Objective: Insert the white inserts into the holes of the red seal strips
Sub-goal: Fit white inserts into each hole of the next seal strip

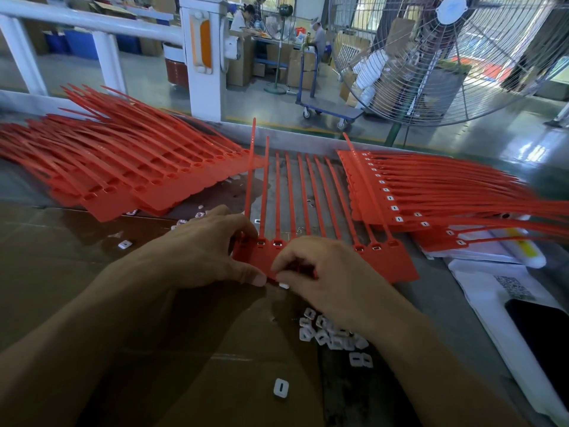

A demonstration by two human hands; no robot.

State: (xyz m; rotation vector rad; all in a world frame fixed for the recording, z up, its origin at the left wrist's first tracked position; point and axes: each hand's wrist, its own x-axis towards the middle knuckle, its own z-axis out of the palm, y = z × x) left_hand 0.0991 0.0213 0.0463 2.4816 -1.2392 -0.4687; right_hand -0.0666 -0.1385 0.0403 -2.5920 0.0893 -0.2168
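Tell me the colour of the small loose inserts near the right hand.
White inserts, seen best in the head view.

Left hand (203, 245) grips the joined red plastic seal strips (385, 260); right hand (323, 272) pinches a small white plastic insert (283, 285) at their near edge, over brown cardboard (154, 334).

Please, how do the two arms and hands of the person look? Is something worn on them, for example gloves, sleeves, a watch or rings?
Both are bare. The left hand and right hand wear no gloves, and no ring shows on the visible fingers. Both forearms are uncovered up to the picture's edge: no sleeve, watch or bracelet appears. The nails visible on the left thumb and one right finger are short and unpainted.
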